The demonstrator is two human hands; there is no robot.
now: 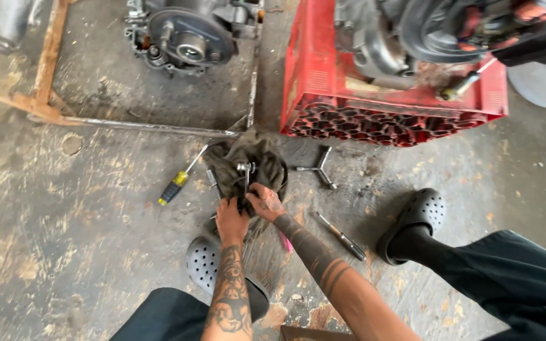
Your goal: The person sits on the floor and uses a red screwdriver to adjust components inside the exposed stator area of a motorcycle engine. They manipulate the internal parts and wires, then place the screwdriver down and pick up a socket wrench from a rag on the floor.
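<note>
A dirty olive cloth bag [251, 161] lies open on the concrete floor with metal tools showing in its mouth. My left hand [230, 218] grips the bag's near edge. My right hand [264, 201] reaches into the opening beside it, fingers around a dark tool or the cloth; which one I cannot tell. A ratchet head [244, 168] pokes out of the bag just beyond my fingers.
A yellow-and-black screwdriver [182, 181] lies left of the bag, a Y-shaped socket wrench [319, 168] to its right, a thin tool [341, 236] near my right arm. A red crate [323, 82] holds an engine; another engine [188, 35] sits behind a rusty frame [48, 57]. Another person's hand [532, 12] is at top right.
</note>
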